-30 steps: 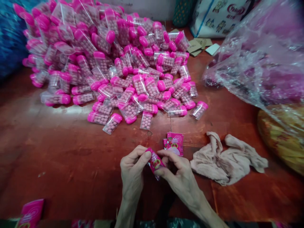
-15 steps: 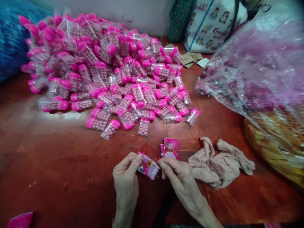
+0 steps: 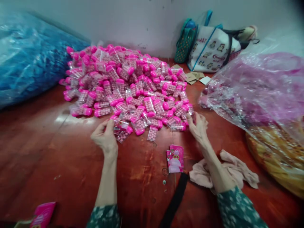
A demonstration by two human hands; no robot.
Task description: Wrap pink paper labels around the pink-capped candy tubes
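Note:
My left hand (image 3: pixel 105 136) is closed, thumb and fingers pinching a small printed pink label (image 3: pixel 121 124) in front of the pile's near left edge. My right hand (image 3: pixel 199 126) reaches to the pile's right edge, its fingers closed round a small candy container (image 3: pixel 194 117) that they mostly hide. The heap of clear candy containers (image 3: pixel 123 71) has bright pink caps and pale pink balls inside. A short stack of pink printed labels (image 3: pixel 176 160) lies on the red surface between my forearms.
A crumpled beige cloth (image 3: pixel 234 164) lies under my right forearm. Blue plastic sacking (image 3: pixel 30 60) bulges at left; a clear bag with pink contents (image 3: pixel 263 85) sits at right above a yellow sack (image 3: pixel 270 152). Tote bags (image 3: pixel 209 47) and cardboard pieces (image 3: pixel 193 77) are behind. A pink packet (image 3: pixel 44 213) lies front left.
My hands have parted from close together over the label. The left moved forward and left with the label; the right reached forward and right to a container. The view has tilted up.

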